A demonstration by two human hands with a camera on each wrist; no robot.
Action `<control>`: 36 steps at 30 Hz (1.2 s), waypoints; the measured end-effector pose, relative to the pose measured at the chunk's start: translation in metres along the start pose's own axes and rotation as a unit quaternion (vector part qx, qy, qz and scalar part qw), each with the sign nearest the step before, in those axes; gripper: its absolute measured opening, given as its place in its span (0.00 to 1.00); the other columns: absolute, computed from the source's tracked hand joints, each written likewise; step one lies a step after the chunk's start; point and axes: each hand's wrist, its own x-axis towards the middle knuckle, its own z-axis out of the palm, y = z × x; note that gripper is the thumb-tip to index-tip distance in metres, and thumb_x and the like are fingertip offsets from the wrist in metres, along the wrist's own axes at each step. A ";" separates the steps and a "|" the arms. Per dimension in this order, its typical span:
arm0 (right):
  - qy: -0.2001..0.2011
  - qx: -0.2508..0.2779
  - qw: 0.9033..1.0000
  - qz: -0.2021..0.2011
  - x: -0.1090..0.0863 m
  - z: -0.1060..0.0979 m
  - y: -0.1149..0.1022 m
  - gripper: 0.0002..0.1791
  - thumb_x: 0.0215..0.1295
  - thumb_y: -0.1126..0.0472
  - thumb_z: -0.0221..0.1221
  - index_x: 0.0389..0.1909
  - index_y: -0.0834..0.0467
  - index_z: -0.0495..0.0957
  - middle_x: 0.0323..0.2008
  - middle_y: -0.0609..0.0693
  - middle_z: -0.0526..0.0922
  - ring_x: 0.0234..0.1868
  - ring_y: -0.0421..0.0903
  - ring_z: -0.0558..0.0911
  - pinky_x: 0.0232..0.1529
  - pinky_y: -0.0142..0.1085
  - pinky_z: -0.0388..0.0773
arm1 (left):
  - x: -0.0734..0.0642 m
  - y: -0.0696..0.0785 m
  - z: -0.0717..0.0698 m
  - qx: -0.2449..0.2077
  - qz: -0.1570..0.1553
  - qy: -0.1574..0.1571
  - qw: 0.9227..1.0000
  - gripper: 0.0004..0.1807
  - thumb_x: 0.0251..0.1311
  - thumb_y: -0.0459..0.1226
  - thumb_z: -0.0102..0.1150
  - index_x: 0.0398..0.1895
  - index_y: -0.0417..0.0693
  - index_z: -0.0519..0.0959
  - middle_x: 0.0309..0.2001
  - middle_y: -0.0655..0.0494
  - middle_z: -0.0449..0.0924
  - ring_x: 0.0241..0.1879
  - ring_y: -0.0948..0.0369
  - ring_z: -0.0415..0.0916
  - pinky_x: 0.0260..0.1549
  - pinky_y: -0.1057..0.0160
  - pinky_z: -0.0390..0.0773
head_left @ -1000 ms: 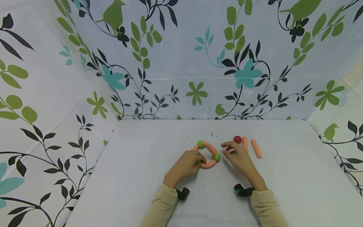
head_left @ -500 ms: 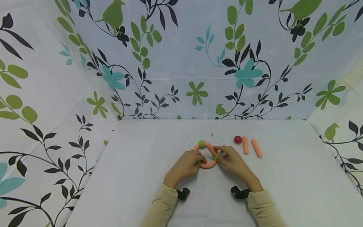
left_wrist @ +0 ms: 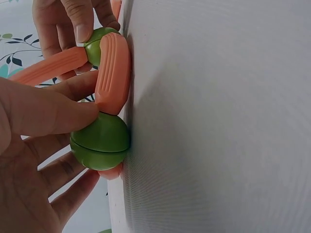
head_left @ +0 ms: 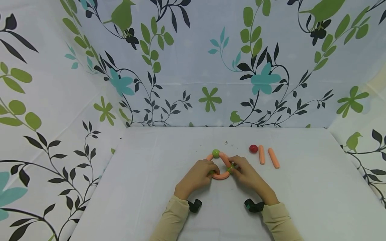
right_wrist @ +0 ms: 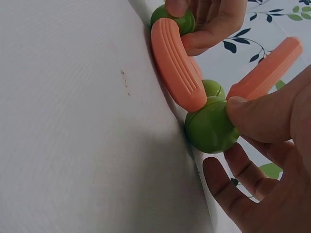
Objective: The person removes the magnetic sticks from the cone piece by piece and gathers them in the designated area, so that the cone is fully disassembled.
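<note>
On the white tabletop lies a ring of curved orange rods [head_left: 221, 175] joined by green balls [head_left: 215, 153]. My left hand [head_left: 196, 175] pinches the green ball on the ring's left side; the left wrist view shows that ball [left_wrist: 100, 141] between thumb and fingers. My right hand [head_left: 250, 175] grips the green ball at the ring's right, seen in the right wrist view as a ball [right_wrist: 212, 125] under the thumb. A curved rod [right_wrist: 177, 65] runs between the two held balls. In the head view my fingers partly cover both of these balls.
Right of the ring lie a red ball [head_left: 253, 148] and two loose orange rods, one upright in view [head_left: 261, 154] and one slanted [head_left: 273, 158]. A patterned cloth [head_left: 181, 67] rises behind the table.
My right hand has come left from beside the red ball to the ring and now holds its right-hand green ball. The left hand keeps its place and hold.
</note>
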 end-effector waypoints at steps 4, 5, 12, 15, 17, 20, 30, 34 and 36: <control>0.004 0.011 1.000 0.003 -0.001 -0.001 -0.001 0.19 0.66 0.73 0.64 0.56 0.59 0.79 0.50 0.54 0.84 0.49 0.51 0.79 0.48 0.40 0.80 | 0.000 -0.001 0.001 -0.001 -0.004 0.000 1.000 0.13 0.63 0.27 0.62 0.38 0.54 0.89 0.36 0.64 0.87 0.38 0.64 0.78 0.46 0.66 0.77; 0.004 0.013 1.000 0.009 -0.001 -0.001 -0.001 0.19 0.66 0.72 0.64 0.56 0.59 0.79 0.50 0.53 0.84 0.49 0.51 0.79 0.47 0.39 0.80 | 0.000 -0.001 0.001 -0.001 -0.003 0.000 1.000 0.13 0.63 0.27 0.62 0.38 0.54 0.89 0.36 0.64 0.87 0.38 0.64 0.78 0.46 0.66 0.77; -0.003 0.020 0.998 0.053 -0.001 -0.001 -0.003 0.19 0.67 0.70 0.65 0.57 0.55 0.79 0.48 0.50 0.84 0.48 0.47 0.79 0.48 0.38 0.80 | 0.000 -0.001 0.000 0.001 -0.001 0.002 1.000 0.13 0.62 0.25 0.61 0.37 0.54 0.88 0.35 0.64 0.86 0.37 0.64 0.76 0.46 0.65 0.77; -0.005 0.023 0.998 0.062 -0.001 0.000 -0.003 0.18 0.68 0.69 0.65 0.56 0.54 0.78 0.47 0.49 0.83 0.47 0.46 0.79 0.49 0.39 0.80 | -0.001 0.000 -0.002 -0.003 -0.002 0.004 1.000 0.14 0.61 0.24 0.61 0.36 0.53 0.88 0.34 0.63 0.86 0.36 0.63 0.76 0.46 0.64 0.77; -0.006 0.025 0.998 0.064 -0.001 0.000 -0.003 0.17 0.68 0.68 0.65 0.56 0.54 0.78 0.46 0.49 0.83 0.47 0.46 0.79 0.49 0.40 0.80 | -0.001 0.001 -0.003 -0.004 -0.004 0.004 1.000 0.15 0.60 0.23 0.61 0.36 0.53 0.88 0.33 0.63 0.86 0.36 0.63 0.76 0.46 0.64 0.77; -0.008 0.031 0.998 0.062 0.000 0.000 -0.004 0.17 0.68 0.67 0.65 0.55 0.54 0.78 0.46 0.48 0.83 0.48 0.45 0.79 0.49 0.39 0.81 | 0.000 0.000 -0.002 -0.001 -0.006 0.002 1.000 0.15 0.60 0.23 0.60 0.36 0.53 0.88 0.33 0.63 0.85 0.36 0.64 0.76 0.47 0.64 0.78; -0.015 0.038 0.998 0.052 -0.001 0.000 -0.003 0.20 0.69 0.66 0.65 0.60 0.53 0.81 0.55 0.50 0.85 0.51 0.47 0.80 0.52 0.40 0.81 | 0.000 -0.002 0.002 0.005 -0.011 0.004 1.000 0.17 0.61 0.23 0.58 0.37 0.54 0.88 0.34 0.64 0.86 0.38 0.65 0.79 0.50 0.65 0.79; -0.013 0.044 0.998 0.054 -0.001 0.001 -0.003 0.19 0.68 0.66 0.66 0.58 0.51 0.81 0.52 0.47 0.85 0.51 0.46 0.80 0.52 0.39 0.81 | -0.001 -0.001 0.003 0.004 -0.009 0.008 1.000 0.17 0.61 0.23 0.57 0.37 0.54 0.88 0.34 0.64 0.86 0.38 0.64 0.81 0.50 0.65 0.79; -0.009 0.048 0.998 0.050 0.000 0.001 -0.002 0.18 0.68 0.66 0.67 0.57 0.50 0.81 0.52 0.47 0.86 0.50 0.45 0.80 0.51 0.38 0.81 | -0.001 0.000 0.002 0.007 -0.010 0.010 1.000 0.17 0.61 0.23 0.57 0.38 0.54 0.88 0.35 0.63 0.86 0.39 0.64 0.82 0.51 0.64 0.80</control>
